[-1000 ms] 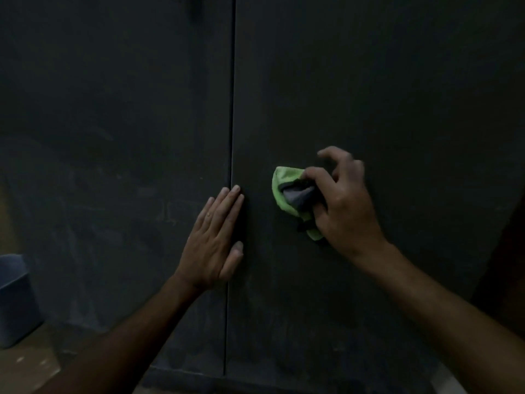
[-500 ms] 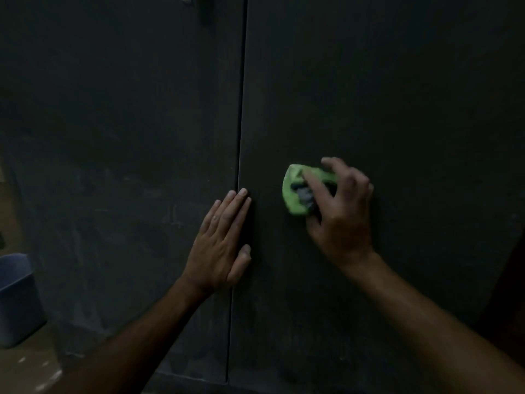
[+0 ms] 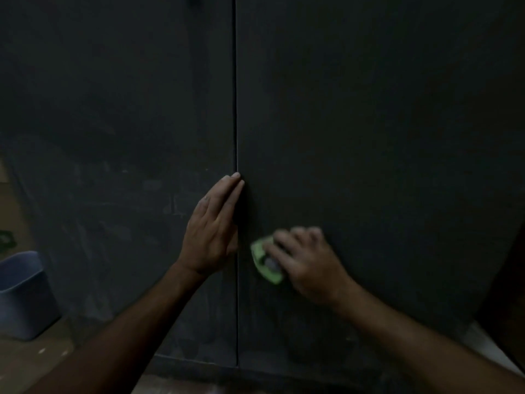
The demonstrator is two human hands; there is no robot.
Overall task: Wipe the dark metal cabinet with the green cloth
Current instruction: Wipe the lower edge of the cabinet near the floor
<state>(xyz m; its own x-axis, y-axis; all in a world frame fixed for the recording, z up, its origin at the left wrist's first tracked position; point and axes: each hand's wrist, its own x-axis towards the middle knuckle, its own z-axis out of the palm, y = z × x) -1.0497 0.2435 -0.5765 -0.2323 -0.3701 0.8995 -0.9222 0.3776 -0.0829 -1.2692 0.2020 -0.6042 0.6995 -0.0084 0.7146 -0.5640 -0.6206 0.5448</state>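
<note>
Across nearly the whole view stands the dark metal cabinet (image 3: 369, 123), its two doors meeting at a thin vertical seam (image 3: 235, 95) that runs from twelve o'clock down to six. Just below centre, the left hand (image 3: 211, 231) lies flat on the left door with its fingers straight and close together, released and holding nothing, the fingertips reaching the seam and pointing toward one o'clock. At about five o'clock from that hand, just beside it on the right door, the right hand (image 3: 306, 263) presses the green cloth (image 3: 265, 263) against the metal; its fingers are curled over the bunched fabric and grasp it, though the hand is smeared with motion blur, so how each finger sits cannot be told. Only the cloth's left part shows, poking out toward nine o'clock from under the fingers, with a greyish patch that may be a fold or the cloth's other side. Both bare forearms come up from the bottom corners, the left from seven o'clock and the right from five. Pale smudges and streaks mark the lower half of the left door. Down at eight o'clock, well apart from the hands, a blue-grey plastic bin (image 3: 22, 297) stands on the brownish floor (image 3: 31, 362) beside the cabinet.
</note>
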